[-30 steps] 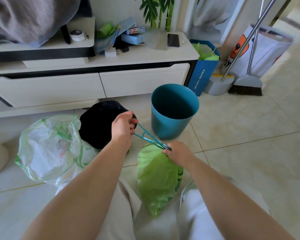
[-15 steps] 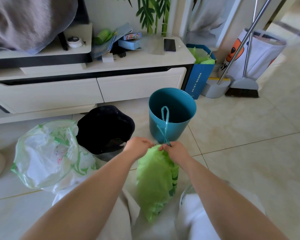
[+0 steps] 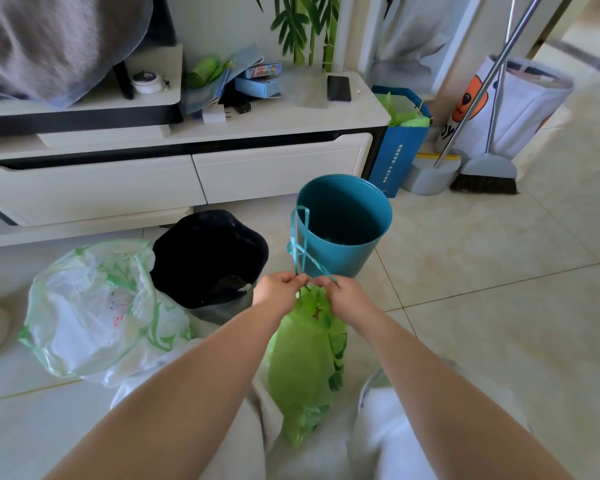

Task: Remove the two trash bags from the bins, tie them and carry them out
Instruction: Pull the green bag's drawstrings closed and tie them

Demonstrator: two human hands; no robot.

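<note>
A green trash bag (image 3: pixel 307 362) stands on the floor between my knees, its neck gathered. My left hand (image 3: pixel 280 292) and my right hand (image 3: pixel 340 296) meet at the neck, each pinching the bag's teal drawstring (image 3: pixel 297 242), whose loops stick up in front of the teal bin (image 3: pixel 343 225). The teal bin has no bag in it. A black bin (image 3: pixel 210 259) stands to its left. A white, green-printed trash bag (image 3: pixel 90 310) lies open on the floor at the left, touching the black bin.
A low white TV cabinet (image 3: pixel 187 174) runs along the back, cluttered with boxes and a phone (image 3: pixel 339 87). A blue paper bag (image 3: pixel 400 147), dustpan (image 3: pixel 430 176), broom (image 3: pixel 485 176) and a white tote (image 3: pixel 520 105) stand at the right. Tiled floor stretches to the right.
My left hand came in from near the black bin to the bag's neck. The drawstring went from stretched between my hands to loops standing upright above them.
</note>
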